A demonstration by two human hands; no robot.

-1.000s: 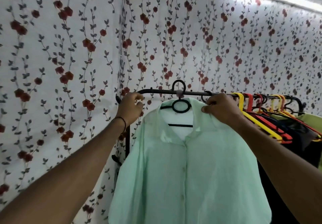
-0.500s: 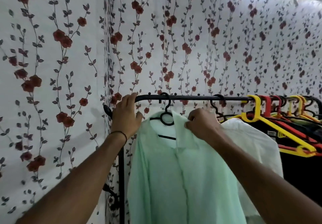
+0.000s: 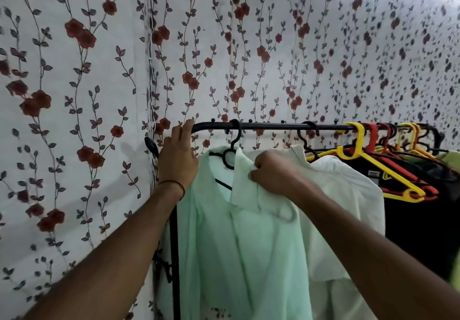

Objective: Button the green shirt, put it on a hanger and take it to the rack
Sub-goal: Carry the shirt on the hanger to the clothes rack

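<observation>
The pale green shirt (image 3: pixel 249 252) hangs on a black hanger (image 3: pixel 230 155) whose hook sits over the black rack rail (image 3: pixel 273 126) near its left end. My left hand (image 3: pixel 178 156) rests against the shirt's left shoulder, its straight fingers reaching up to the bend of the rail. My right hand (image 3: pixel 273 173) pinches the shirt's right collar and shoulder cloth. The shirt's front placket runs down closed below the collar.
A white shirt (image 3: pixel 348 195) hangs on a black hanger just right of the green one. Further right hang yellow and red hangers (image 3: pixel 388 173) with dark clothes (image 3: pixel 420 220). The rack's upright post (image 3: pixel 173 257) stands below my left hand. Flower-patterned walls meet in a corner behind.
The hanger's hook now sits over the rail near its left end; a second ago it hung further right. My left hand's fingers have straightened up to the rail bend.
</observation>
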